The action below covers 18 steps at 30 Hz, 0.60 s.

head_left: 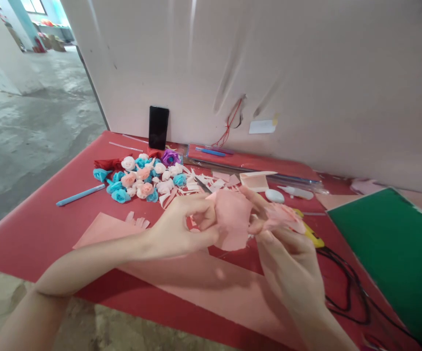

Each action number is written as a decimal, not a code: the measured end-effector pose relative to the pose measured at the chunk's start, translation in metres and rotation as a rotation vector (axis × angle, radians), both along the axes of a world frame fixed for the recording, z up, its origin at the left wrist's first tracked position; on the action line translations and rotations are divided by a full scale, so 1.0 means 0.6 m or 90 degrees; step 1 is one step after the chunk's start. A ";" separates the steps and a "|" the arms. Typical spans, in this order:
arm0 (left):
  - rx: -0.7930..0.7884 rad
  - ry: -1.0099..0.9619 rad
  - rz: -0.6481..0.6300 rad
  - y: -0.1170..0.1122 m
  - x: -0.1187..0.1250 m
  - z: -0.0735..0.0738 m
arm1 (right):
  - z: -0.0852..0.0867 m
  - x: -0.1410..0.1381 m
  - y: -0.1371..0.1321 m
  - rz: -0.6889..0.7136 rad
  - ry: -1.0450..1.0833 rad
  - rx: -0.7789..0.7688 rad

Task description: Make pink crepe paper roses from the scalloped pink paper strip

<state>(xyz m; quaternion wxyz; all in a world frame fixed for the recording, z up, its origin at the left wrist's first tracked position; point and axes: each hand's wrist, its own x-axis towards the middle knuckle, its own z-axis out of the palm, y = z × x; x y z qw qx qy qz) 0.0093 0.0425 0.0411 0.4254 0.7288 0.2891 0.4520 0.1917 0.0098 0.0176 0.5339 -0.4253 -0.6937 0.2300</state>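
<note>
Between finger and thumb, my left hand (181, 222) pinches the left edge of a pink paper petal (233, 219). My right hand (291, 258) is closed around the base of a partly formed pink paper flower (284, 218), and its fingers also reach the petal's right edge. Both are held above the red tabletop. Beneath them lies a large sheet of pink paper (211, 282). Just beyond my left hand are white and pink paper scraps (196, 183) and the dark blade of a cutting tool (202, 185).
Finished paper roses (137, 180) in several colours cluster at the back left, near a blue stick (81, 195) and an upright phone (158, 127). A yellow tool (312, 235) with a black cord (350, 287) and a green board (393, 253) lie at the right. A wall panel rises behind.
</note>
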 end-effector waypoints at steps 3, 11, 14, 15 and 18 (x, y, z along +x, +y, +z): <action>-0.003 0.036 -0.016 -0.001 0.000 0.001 | 0.002 0.004 0.007 0.032 0.086 -0.087; 0.025 -0.026 0.080 0.010 -0.005 -0.014 | -0.008 0.004 0.011 -0.005 0.164 -0.103; 0.038 -0.050 0.105 0.017 -0.006 -0.018 | -0.011 -0.004 0.007 -0.060 0.098 -0.030; 0.037 -0.055 0.119 0.019 -0.006 -0.017 | -0.011 -0.007 0.006 -0.072 0.070 0.008; 0.032 -0.071 0.146 0.021 -0.007 -0.011 | -0.017 -0.011 0.008 -0.092 -0.020 0.120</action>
